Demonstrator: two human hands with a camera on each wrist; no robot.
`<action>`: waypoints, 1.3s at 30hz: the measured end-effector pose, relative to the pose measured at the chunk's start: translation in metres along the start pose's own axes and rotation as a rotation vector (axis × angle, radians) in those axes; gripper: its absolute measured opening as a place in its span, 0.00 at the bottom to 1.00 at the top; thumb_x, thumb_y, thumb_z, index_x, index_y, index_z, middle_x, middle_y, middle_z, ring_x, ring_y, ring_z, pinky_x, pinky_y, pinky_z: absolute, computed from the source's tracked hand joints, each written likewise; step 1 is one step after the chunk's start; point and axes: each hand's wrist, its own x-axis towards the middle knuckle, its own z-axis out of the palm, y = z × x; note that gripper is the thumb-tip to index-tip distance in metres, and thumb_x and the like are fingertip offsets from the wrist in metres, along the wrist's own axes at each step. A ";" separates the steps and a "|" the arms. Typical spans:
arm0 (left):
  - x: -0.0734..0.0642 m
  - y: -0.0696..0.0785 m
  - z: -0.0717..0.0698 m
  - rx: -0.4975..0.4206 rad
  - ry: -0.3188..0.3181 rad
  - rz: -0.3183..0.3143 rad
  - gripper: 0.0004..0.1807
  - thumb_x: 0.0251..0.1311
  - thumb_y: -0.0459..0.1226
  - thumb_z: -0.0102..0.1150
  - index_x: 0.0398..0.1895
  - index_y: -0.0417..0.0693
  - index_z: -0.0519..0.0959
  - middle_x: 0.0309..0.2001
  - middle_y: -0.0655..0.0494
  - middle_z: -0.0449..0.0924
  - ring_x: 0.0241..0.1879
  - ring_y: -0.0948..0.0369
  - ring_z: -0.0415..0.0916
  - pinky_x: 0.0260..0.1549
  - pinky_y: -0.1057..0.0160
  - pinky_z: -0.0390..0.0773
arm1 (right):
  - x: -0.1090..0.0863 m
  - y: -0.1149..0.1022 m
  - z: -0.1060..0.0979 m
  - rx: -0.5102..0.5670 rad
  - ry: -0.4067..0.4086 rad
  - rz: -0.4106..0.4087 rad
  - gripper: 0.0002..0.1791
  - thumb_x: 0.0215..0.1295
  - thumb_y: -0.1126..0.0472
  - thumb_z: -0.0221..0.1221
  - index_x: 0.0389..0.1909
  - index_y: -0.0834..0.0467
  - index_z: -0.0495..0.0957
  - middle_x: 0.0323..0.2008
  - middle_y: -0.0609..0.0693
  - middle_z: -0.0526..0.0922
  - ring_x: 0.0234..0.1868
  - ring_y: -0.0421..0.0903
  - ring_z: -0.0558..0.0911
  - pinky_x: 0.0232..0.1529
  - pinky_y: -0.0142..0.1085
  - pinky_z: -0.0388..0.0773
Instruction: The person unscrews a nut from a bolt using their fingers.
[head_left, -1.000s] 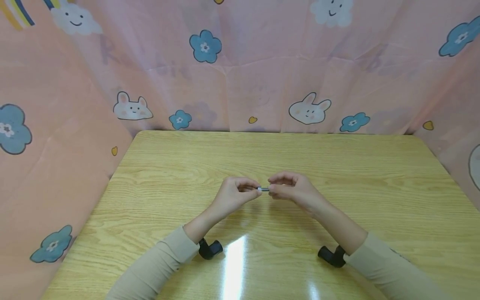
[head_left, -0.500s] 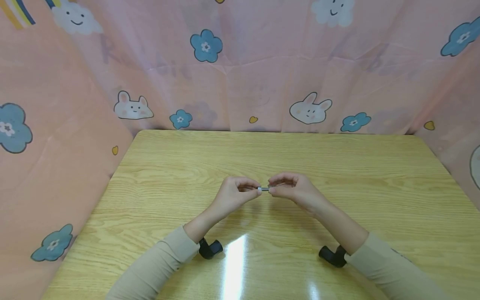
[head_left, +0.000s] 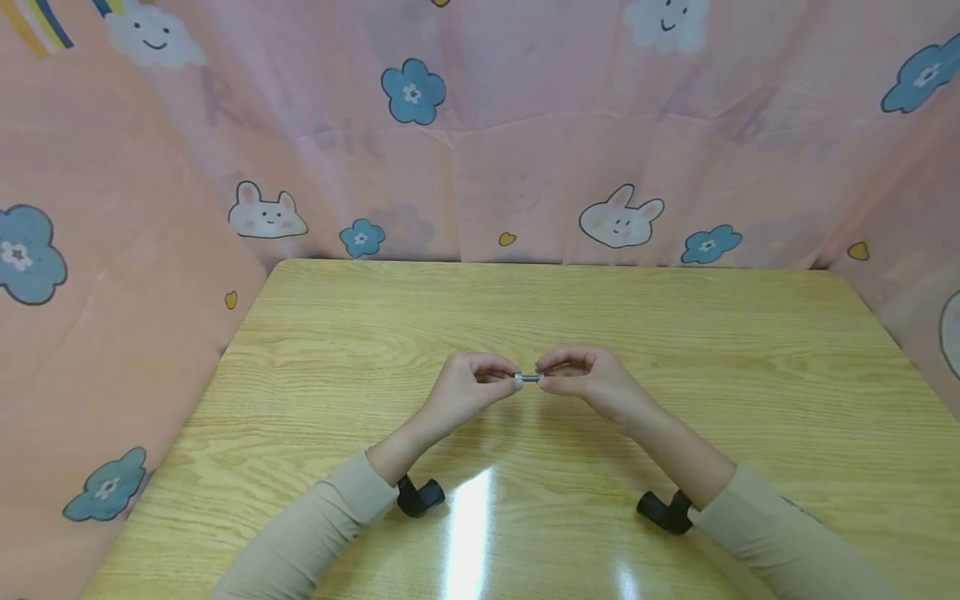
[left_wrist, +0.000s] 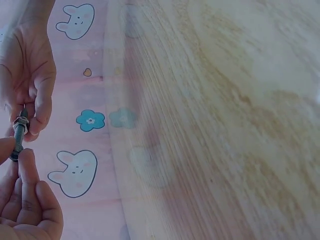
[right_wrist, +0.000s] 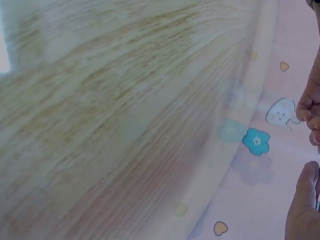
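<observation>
A small metal bolt is held level above the table, between the two hands. My left hand pinches its head end between thumb and fingers. Near the other end sits a nut, threaded round the shank, with the bolt's tip beyond it in the left wrist view. My right hand has its thumb and fingers curled at this nut, partly covering it. In the right wrist view, both hands show only at the right edge and the bolt cannot be made out.
The wood-grain table lies below the hands, with a bright reflection near its front. A pink printed curtain stands behind it and at both sides. Black wrist mounts hang under the sleeves.
The right thumb and fingertips shift slightly at the nut end, and a little more of that end shows now. The left hand and the bolt stay in nearly the same place.
</observation>
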 end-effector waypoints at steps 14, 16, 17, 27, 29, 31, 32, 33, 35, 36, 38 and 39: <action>-0.001 0.002 0.000 -0.008 0.002 -0.014 0.08 0.56 0.35 0.64 0.38 0.41 0.83 0.37 0.52 0.83 0.35 0.61 0.79 0.35 0.64 0.79 | -0.001 0.000 -0.001 -0.030 -0.001 0.013 0.18 0.58 0.64 0.63 0.46 0.72 0.75 0.41 0.54 0.80 0.39 0.44 0.82 0.47 0.40 0.76; 0.000 0.002 0.000 -0.008 0.003 -0.022 0.09 0.56 0.35 0.64 0.38 0.41 0.83 0.37 0.51 0.83 0.35 0.61 0.79 0.34 0.64 0.79 | -0.001 -0.001 -0.001 -0.051 0.001 0.012 0.21 0.57 0.63 0.64 0.47 0.71 0.75 0.43 0.53 0.79 0.41 0.45 0.81 0.48 0.40 0.75; 0.000 0.002 0.001 -0.007 0.004 -0.025 0.09 0.56 0.35 0.64 0.38 0.40 0.83 0.37 0.51 0.83 0.35 0.61 0.79 0.34 0.64 0.79 | -0.001 -0.002 -0.001 -0.042 -0.001 0.019 0.22 0.58 0.62 0.63 0.49 0.72 0.74 0.43 0.53 0.79 0.41 0.46 0.81 0.49 0.40 0.75; -0.001 0.002 0.000 -0.006 0.004 -0.007 0.08 0.56 0.35 0.63 0.37 0.41 0.83 0.37 0.51 0.83 0.34 0.61 0.79 0.35 0.64 0.79 | 0.000 -0.002 0.000 0.019 -0.055 0.060 0.17 0.64 0.63 0.58 0.45 0.74 0.74 0.34 0.55 0.83 0.34 0.43 0.83 0.43 0.40 0.79; -0.001 0.002 0.000 -0.004 0.002 0.002 0.08 0.56 0.35 0.63 0.37 0.41 0.83 0.36 0.52 0.83 0.34 0.61 0.79 0.35 0.64 0.79 | -0.001 -0.001 -0.001 -0.010 -0.051 0.033 0.17 0.61 0.65 0.60 0.46 0.74 0.74 0.39 0.56 0.82 0.37 0.44 0.82 0.45 0.40 0.78; -0.002 0.002 0.000 -0.003 0.001 0.006 0.08 0.56 0.35 0.63 0.37 0.41 0.83 0.36 0.53 0.83 0.34 0.61 0.79 0.34 0.64 0.79 | -0.001 -0.001 -0.002 -0.034 -0.047 0.013 0.20 0.59 0.65 0.62 0.48 0.73 0.73 0.42 0.55 0.80 0.40 0.44 0.82 0.46 0.39 0.77; -0.002 0.002 0.000 -0.003 0.002 0.004 0.08 0.56 0.35 0.63 0.37 0.41 0.83 0.36 0.53 0.83 0.34 0.61 0.79 0.34 0.64 0.79 | -0.001 -0.001 -0.002 -0.034 -0.048 0.008 0.21 0.58 0.65 0.62 0.49 0.73 0.73 0.42 0.55 0.80 0.40 0.45 0.81 0.47 0.39 0.77; -0.002 0.002 0.000 -0.002 0.001 0.003 0.08 0.56 0.35 0.63 0.37 0.41 0.83 0.36 0.53 0.83 0.34 0.61 0.79 0.34 0.64 0.80 | -0.001 -0.001 -0.002 -0.027 -0.048 0.009 0.22 0.59 0.64 0.62 0.50 0.73 0.72 0.43 0.54 0.80 0.40 0.45 0.82 0.47 0.40 0.77; -0.002 0.002 0.000 -0.001 0.003 0.002 0.08 0.56 0.35 0.63 0.37 0.41 0.83 0.36 0.53 0.83 0.34 0.61 0.80 0.34 0.64 0.80 | -0.001 -0.002 -0.002 -0.002 -0.050 0.025 0.23 0.62 0.62 0.60 0.52 0.74 0.71 0.40 0.54 0.81 0.39 0.44 0.82 0.46 0.41 0.78; -0.002 0.001 0.000 -0.001 0.004 0.003 0.08 0.56 0.35 0.64 0.37 0.41 0.83 0.36 0.53 0.83 0.34 0.61 0.80 0.34 0.64 0.80 | -0.001 -0.002 -0.001 0.012 -0.054 0.036 0.23 0.64 0.61 0.58 0.52 0.74 0.71 0.38 0.53 0.82 0.37 0.44 0.83 0.46 0.42 0.78; -0.002 0.002 0.000 -0.001 0.005 0.003 0.08 0.56 0.35 0.64 0.37 0.41 0.83 0.36 0.52 0.83 0.34 0.61 0.80 0.34 0.64 0.80 | -0.001 -0.002 -0.001 0.040 -0.054 0.065 0.21 0.66 0.60 0.56 0.50 0.75 0.71 0.33 0.53 0.83 0.33 0.43 0.83 0.43 0.41 0.79; -0.002 0.002 0.000 -0.001 0.004 0.007 0.08 0.56 0.36 0.64 0.37 0.41 0.83 0.36 0.52 0.83 0.34 0.61 0.80 0.35 0.64 0.80 | -0.001 -0.002 -0.001 0.044 -0.054 0.077 0.21 0.67 0.60 0.55 0.49 0.76 0.71 0.32 0.52 0.84 0.32 0.42 0.84 0.42 0.41 0.79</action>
